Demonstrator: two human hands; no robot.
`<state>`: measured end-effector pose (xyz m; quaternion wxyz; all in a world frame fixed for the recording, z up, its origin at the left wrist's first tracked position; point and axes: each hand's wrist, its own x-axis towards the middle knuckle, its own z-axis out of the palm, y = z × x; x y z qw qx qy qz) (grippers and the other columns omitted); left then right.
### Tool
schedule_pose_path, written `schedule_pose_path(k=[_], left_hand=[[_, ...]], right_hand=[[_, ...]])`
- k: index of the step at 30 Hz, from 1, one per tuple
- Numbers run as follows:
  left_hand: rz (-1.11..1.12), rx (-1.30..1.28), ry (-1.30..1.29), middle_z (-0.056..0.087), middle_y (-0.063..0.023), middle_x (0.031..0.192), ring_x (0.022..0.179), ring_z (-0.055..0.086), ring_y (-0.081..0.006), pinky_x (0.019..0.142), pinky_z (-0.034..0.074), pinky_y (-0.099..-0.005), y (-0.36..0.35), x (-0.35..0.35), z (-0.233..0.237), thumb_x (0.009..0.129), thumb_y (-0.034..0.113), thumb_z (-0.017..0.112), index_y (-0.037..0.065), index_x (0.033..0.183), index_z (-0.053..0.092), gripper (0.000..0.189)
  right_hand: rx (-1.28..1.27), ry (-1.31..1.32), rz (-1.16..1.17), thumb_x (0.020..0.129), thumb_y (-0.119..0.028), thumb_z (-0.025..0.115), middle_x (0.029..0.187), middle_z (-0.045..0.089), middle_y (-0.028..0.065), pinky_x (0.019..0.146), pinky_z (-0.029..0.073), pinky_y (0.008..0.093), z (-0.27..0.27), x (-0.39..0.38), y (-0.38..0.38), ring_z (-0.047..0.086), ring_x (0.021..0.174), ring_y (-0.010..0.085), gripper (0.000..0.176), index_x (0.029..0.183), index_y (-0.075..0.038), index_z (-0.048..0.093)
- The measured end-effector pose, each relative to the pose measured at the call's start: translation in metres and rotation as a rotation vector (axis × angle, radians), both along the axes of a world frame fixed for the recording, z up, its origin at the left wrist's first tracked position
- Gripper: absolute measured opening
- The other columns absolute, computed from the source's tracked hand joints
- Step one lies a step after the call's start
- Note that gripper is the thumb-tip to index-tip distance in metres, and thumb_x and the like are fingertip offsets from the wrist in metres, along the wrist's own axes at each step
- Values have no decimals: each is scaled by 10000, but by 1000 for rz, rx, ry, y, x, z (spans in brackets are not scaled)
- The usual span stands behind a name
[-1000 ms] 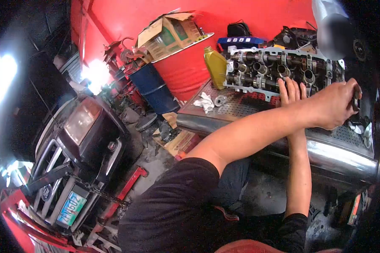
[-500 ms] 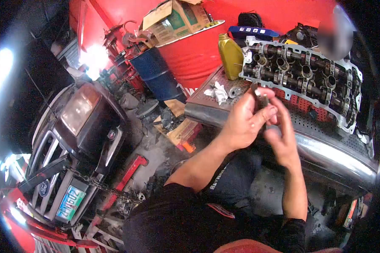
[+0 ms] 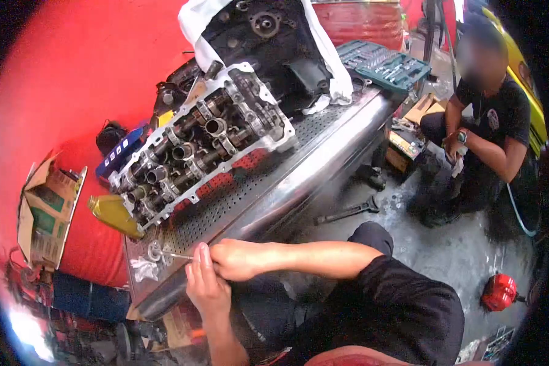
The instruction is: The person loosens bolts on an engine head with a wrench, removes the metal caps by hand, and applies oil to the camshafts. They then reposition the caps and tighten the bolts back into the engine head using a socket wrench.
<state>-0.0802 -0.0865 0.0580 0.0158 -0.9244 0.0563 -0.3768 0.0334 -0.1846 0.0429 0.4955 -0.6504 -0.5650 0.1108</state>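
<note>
My left hand (image 3: 207,287) reaches up from below, its fingers pressed together at the bench's front edge. My right hand (image 3: 239,259) is closed in a fist against it. A thin metal rod (image 3: 178,255) juts out leftward from between the two hands; its gripped end is hidden. Close to the rod's far end, a round metal part (image 3: 155,250) rests on the perforated bench top (image 3: 250,201), beside a crumpled white rag (image 3: 144,269). Behind the hands lies a cylinder head (image 3: 195,143) with its camshafts showing.
A gold oil bottle (image 3: 117,215) lies against the cylinder head's left end. Farther back are a white-wrapped engine part (image 3: 274,49) and a socket set case (image 3: 384,64). A co-worker (image 3: 485,122) crouches at right, near a large wrench (image 3: 351,210) on the floor.
My view has swung right, bringing in the co-worker and socket case; the car has left view. My hands are now lower, over the bench edge, with the rod showing.
</note>
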Motion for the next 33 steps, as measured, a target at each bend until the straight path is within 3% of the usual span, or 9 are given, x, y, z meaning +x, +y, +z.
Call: schedule_pose_path(k=[7, 11, 13, 18, 22, 27, 28, 30, 33], left_hand=[[-53, -50, -94, 653, -218, 1098, 935, 617, -417, 807, 516, -488, 15, 25, -26, 819, 42, 639, -40, 1176, 606, 367], [114, -131, -54, 658, -223, 1064, 945, 642, -405, 831, 525, -488, 41, -14, -43, 935, 200, 580, -38, 1166, 608, 333], [27, -298, -304, 674, -182, 944, 731, 655, -233, 608, 548, -352, 49, -3, -49, 948, 171, 572, -33, 1140, 587, 280], [29, -421, -350, 650, -103, 846, 632, 546, -220, 630, 498, -385, 40, -16, -15, 1077, 337, 451, -17, 1127, 584, 381], [-90, -1183, 90, 642, -63, 764, 531, 476, -109, 494, 406, -265, 6, -21, 37, 1078, 398, 435, -21, 1102, 618, 457], [-259, -1328, 529, 709, -141, 943, 547, 510, -100, 521, 429, -259, 32, -30, 30, 1071, 405, 443, 14, 1273, 584, 463], [-419, -1389, 512, 665, -176, 811, 539, 572, -168, 404, 409, -258, 33, -22, 32, 983, 207, 550, -16, 1125, 562, 265], [-346, -1426, 423, 656, -116, 746, 456, 452, -76, 385, 286, -206, 18, -28, 28, 998, 256, 537, 42, 1055, 564, 223], [-489, -1484, 376, 638, -133, 810, 508, 485, -100, 441, 387, -226, 9, -28, 66, 998, 173, 552, 30, 1085, 528, 169]], right_hand=[[-130, 45, 138, 873, -284, 623, 873, 670, 278, 732, 517, 460, 28, 6, -31, 666, 780, 397, 369, 991, 65, 624], [-26, 157, 389, 984, -462, 601, 1221, 675, 210, 974, 497, 374, 33, 19, -50, 659, 1095, 296, 588, 1301, 32, 580], [176, 109, 153, 1013, -398, 571, 1276, 618, 227, 1040, 449, 422, 30, 32, -57, 587, 1194, 345, 531, 1286, 57, 563], [583, -412, -355, 919, -216, 645, 1220, 584, 205, 1018, 457, 472, 24, 46, -8, 542, 1179, 385, 376, 1206, 17, 573], [529, -736, -528, 820, -174, 656, 1297, 542, 212, 1059, 420, 492, 31, 72, 5, 505, 1265, 391, 473, 1241, 11, 544], [416, -1008, -761, 833, -194, 590, 1257, 541, 236, 1108, 339, 592, 45, 78, 10, 493, 1269, 388, 405, 1195, -14, 571], [404, -979, -762, 843, -192, 574, 1219, 552, 239, 1103, 338, 607, 52, 77, 11, 504, 1243, 393, 378, 1179, -19, 576], [268, -1042, -810, 851, -184, 556, 1129, 568, 238, 1093, 342, 619, 54, 76, 14, 526, 1183, 399, 326, 1140, -36, 588], [168, -993, -784, 801, -259, 679, 1355, 524, 227, 1124, 292, 588, 39, 75, 26, 451, 1329, 399, 600, 1329, -15, 534]])
